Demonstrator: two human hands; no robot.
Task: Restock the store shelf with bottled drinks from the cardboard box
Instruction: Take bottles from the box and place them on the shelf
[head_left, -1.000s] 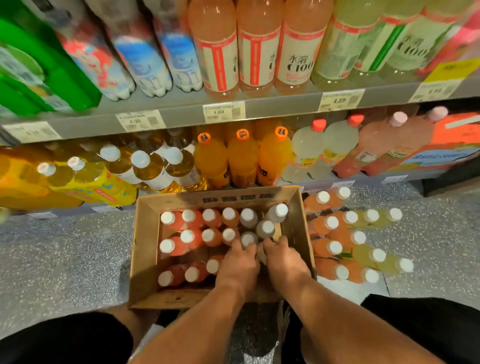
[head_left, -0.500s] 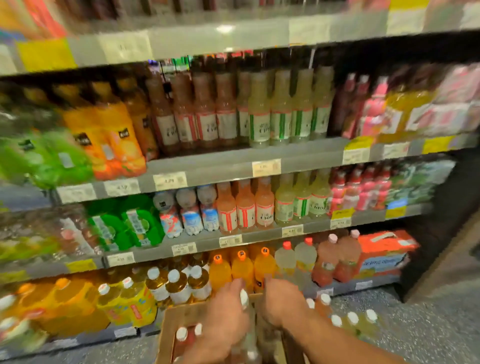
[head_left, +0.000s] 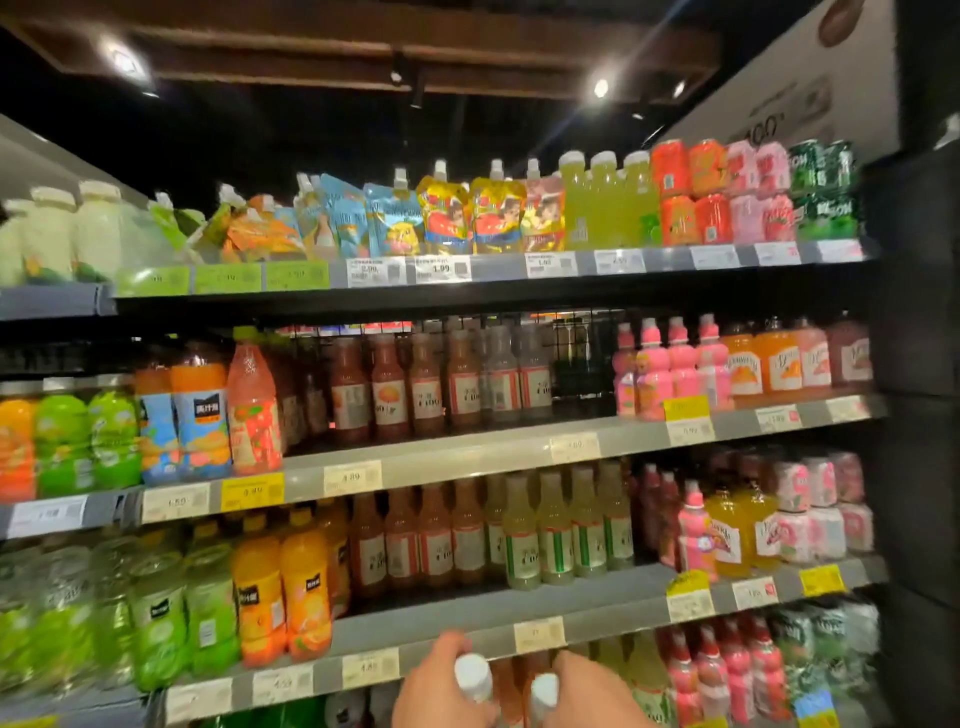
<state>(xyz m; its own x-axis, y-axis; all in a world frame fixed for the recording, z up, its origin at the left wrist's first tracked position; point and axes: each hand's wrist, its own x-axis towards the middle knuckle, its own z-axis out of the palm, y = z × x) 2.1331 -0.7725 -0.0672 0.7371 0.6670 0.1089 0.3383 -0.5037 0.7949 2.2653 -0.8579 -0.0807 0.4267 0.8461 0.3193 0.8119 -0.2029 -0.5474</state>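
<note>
Hands — left hand (head_left: 441, 686), right hand (head_left: 587, 693) — each grip a white-capped bottle (head_left: 472, 675).

Two hands (head_left: 441, 686), two white-capped bottles (head_left: 474, 675)

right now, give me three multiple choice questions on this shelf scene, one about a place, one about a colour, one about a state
1. Where is the dark gap in the bottle rows?
A. second shelf from the top, right of the brown bottles
B. top shelf, among the pouches
C. far left of the lowest shelf

2. What colour are the caps on the two bottles being lifted?
A. orange
B. white
C. green

3. What is the left hand doing?
A. hanging open, holding nothing
B. pressing flat on a price tag
C. gripping a bottle near its cap

Answers: 1 A, the gap shows bare back grid there. 2 B, both bottles carry white caps. 3 C, the left hand wraps round one bottle, as the right hand does round the other.
</note>
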